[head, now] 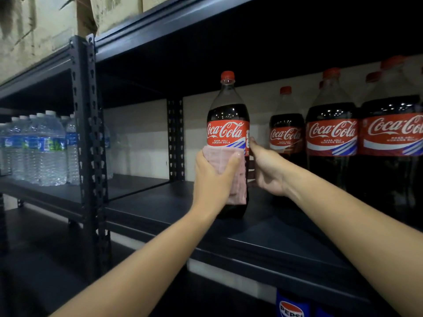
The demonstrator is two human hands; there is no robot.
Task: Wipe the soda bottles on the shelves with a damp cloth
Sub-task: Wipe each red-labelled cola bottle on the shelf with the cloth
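A large Coca-Cola bottle [227,124] with a red cap stands upright on the dark shelf [263,227]. My left hand [211,179] presses a folded pink cloth [238,177] against the bottle's lower front, fingers and thumb curled round cloth and bottle. From the right, my right hand [266,170] grips the same bottle just below its label. Several more Coca-Cola bottles [332,133] stand in a row to the right, further back on the shelf.
Black perforated uprights [91,138] divide the racking. Several water bottles [43,149] stand on the left shelf. Cardboard boxes [41,24] sit on the top shelf. A Pepsi label [290,308] shows on the shelf below.
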